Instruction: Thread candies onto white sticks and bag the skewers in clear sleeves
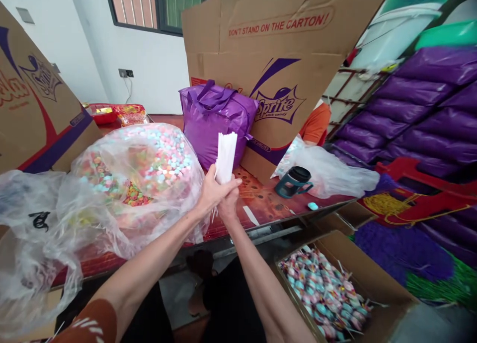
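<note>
A bundle of thin white sticks [226, 157] stands upright in my two hands, above the red table's front edge. My left hand [213, 189] is wrapped round the lower part of the bundle. Against it, my right hand [228, 200] closes on the bundle's bottom end, where a few stick ends poke out below. Left of my hands lies a big clear plastic bag [122, 224] full of small pastel and coloured candies [169, 159]. Just behind the sticks sits a purple bag [214, 119] with handles.
Large cartons [261, 50] stand at the back and left. A dark mug [293, 180] and a white plastic bag [331, 171] are on the right. Below, an open box [387, 293] holds wrapped lollipops [326, 288]. Purple packs [406, 104] are stacked at right, near a person's orange sleeve [316, 123].
</note>
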Available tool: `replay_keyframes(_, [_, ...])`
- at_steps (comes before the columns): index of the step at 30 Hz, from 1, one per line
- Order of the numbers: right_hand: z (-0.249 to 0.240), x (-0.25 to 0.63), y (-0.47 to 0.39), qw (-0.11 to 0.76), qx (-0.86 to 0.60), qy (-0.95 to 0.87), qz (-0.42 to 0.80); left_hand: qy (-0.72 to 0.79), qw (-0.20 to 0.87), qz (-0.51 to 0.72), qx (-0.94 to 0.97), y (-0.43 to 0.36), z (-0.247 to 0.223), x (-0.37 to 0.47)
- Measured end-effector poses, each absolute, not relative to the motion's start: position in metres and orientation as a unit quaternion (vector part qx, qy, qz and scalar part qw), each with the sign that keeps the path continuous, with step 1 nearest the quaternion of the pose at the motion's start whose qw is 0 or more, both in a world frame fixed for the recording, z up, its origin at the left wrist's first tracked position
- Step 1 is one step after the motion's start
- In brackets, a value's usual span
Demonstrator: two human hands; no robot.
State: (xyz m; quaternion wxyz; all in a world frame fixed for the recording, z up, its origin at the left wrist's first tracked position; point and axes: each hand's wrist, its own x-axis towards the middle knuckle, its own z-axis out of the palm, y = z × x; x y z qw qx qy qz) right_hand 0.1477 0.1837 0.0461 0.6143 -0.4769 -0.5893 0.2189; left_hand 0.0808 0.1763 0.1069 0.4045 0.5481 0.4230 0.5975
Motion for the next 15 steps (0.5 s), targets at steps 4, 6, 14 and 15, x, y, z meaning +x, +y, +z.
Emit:
replay_keyframes(4, [0.017, 0.154, 0.184, 0.618, -0.489, -0.569, 0.234, 0.39, 0.444, 0.602, 0.536, 0.183, 0.066, 0.085])
replay_keyframes(6, [0.0, 0.159, 0.177, 0.605, -0.499, -0.567, 0.251, 0.397, 0.485, 0.589, 0.511, 0.18, 0.045, 0.087])
replay_keyframes(14, [-0.026, 0.177, 0.159, 0.544, -0.495, -0.591, 0.331, 0.439, 0.549, 0.536, 0.467, 0.172, 0.018, 0.095])
replay_keyframes(15, [-0.027, 0.179, 0.157, 0.535, -0.488, -0.599, 0.343, 0.442, 0.555, 0.529, 0.466, 0.173, 0.016, 0.095])
